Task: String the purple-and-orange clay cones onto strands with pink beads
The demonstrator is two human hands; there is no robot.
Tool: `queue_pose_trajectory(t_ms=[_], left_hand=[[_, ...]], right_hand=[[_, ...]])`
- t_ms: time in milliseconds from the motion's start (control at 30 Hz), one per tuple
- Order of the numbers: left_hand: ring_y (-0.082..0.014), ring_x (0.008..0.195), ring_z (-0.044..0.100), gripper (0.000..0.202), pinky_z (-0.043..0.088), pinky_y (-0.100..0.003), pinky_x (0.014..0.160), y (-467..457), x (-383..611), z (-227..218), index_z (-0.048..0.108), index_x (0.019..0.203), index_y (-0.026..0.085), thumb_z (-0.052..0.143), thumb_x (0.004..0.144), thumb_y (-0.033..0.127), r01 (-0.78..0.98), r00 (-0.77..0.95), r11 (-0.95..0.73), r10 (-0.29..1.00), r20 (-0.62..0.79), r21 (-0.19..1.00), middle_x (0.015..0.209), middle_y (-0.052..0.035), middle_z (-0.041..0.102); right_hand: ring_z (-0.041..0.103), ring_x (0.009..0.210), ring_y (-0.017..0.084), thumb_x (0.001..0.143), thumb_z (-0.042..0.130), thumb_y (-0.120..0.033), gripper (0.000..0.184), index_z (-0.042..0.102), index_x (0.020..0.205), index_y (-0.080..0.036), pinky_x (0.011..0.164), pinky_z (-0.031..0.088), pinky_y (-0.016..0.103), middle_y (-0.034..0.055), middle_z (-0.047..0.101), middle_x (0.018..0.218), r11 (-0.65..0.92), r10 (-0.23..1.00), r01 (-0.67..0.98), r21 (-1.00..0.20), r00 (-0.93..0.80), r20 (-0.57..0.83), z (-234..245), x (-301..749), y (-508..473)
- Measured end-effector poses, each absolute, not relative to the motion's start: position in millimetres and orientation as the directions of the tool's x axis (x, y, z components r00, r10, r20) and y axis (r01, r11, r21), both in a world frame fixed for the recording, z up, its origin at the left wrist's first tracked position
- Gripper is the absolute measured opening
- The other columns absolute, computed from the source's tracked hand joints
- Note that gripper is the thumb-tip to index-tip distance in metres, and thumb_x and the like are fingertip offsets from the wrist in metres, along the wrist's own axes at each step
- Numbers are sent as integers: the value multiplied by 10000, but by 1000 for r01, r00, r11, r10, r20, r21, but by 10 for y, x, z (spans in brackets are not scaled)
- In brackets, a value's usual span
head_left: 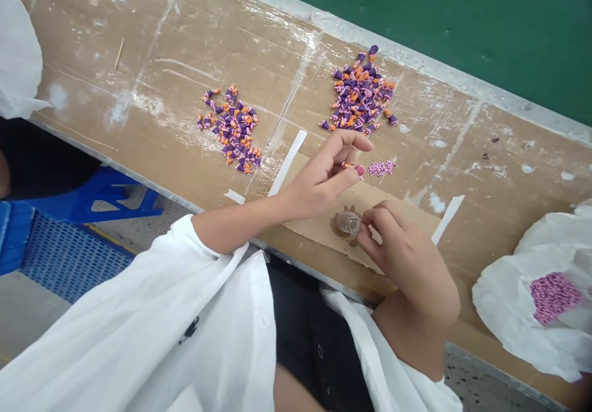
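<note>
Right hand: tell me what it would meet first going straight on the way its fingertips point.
Most likely the clear cup, right beside the right hand; whether they already touch is unclear.

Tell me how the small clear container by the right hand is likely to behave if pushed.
The clear container is probably light, being small and see-through. Its rounded wall suggests it could roll if tipped. Its smooth, shiny surface may slide easily.

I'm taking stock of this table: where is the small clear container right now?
In the head view, the small clear container is right of centre, on the cardboard piece, beside the right hand and below the left hand.
</note>
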State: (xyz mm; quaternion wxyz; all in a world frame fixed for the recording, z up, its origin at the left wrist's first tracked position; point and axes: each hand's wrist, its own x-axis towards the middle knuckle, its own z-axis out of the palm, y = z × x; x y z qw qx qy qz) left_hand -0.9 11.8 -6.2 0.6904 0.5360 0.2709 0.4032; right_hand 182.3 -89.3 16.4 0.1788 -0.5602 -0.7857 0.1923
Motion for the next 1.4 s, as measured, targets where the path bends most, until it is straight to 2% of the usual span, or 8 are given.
queue_pose_trajectory(t_ms=[133, 300, 367, 467, 633, 767, 1100, 1400], left_hand=[[-68, 593, 400, 307, 410, -236, 586, 101, -18, -23, 434, 1137, 260, 628, 949, 407, -299, 673, 352, 737, -66, 887, 751, 65, 386], [-58, 546, 386, 475, 372, -251, 539, 35, 15, 22, 437, 1139, 261, 747, 869, 500, -326, 833, 623, 546, -96, 711, 731, 82, 418], [-53, 528, 377, 501, 334, -243, 513, 7, 28, 33, 444, 1127, 265, 785, 842, 494, -296, 871, 716, 474, -129, 632, 721, 88, 424], [-51, 514, 378, 509, 311, -239, 496, -25, 41, 31, 459, 1106, 267, 828, 816, 462, -267, 907, 795, 398, -136, 545, 706, 91, 444], [-48, 508, 389, 474, 336, -245, 515, -45, 49, 9, 458, 1091, 265, 824, 836, 427, -277, 924, 826, 369, -101, 491, 705, 93, 469], [-54, 510, 382, 470, 353, -256, 528, -45, 46, 13, 462, 1102, 264, 808, 845, 452, -274, 922, 808, 375, -97, 522, 703, 91, 465], [-53, 538, 401, 501, 352, -247, 536, -49, 44, 4, 462, 1123, 265, 803, 839, 498, -256, 924, 777, 371, -89, 575, 735, 83, 448], [-56, 573, 377, 469, 337, -230, 539, -82, 50, 40, 479, 1052, 246, 828, 824, 461, -249, 926, 826, 356, -125, 505, 747, 78, 408]], right_hand=[[492, 624, 116, 949, 569, -107, 177, 493, 876, -250, 571, 411, 280, -16, 549, 800, 319, 948, 725, -611, -243, 207, 281, 1813, -852], [553, 639, 145, 897, 619, -90, 181, 547, 884, -256, 527, 466, 310, -9, 568, 771, 346, 882, 589, -730, 62, 467, 225, 1649, -872], [586, 659, 164, 893, 638, -121, 155, 563, 883, -256, 528, 500, 335, 3, 589, 794, 331, 869, 554, -764, 136, 475, 166, 1585, -896], [598, 652, 163, 898, 638, -135, 145, 561, 874, -255, 549, 523, 350, -1, 597, 795, 296, 886, 532, -794, 158, 437, 132, 1537, -916], [598, 676, 163, 879, 649, -102, 168, 579, 882, -254, 604, 531, 357, -10, 600, 787, 325, 875, 531, -783, 145, 462, 172, 1534, -891], [606, 690, 157, 873, 654, -75, 190, 583, 900, -249, 603, 518, 335, -16, 597, 792, 345, 881, 504, -792, 117, 458, 165, 1543, -884], [615, 684, 163, 860, 661, -56, 221, 582, 907, -256, 589, 504, 339, -13, 618, 784, 373, 867, 577, -727, 62, 494, 206, 1542, -874], [649, 693, 169, 832, 670, -35, 247, 606, 914, -259, 599, 549, 341, 1, 665, 805, 385, 841, 676, -628, 24, 541, 222, 1537, -892]])
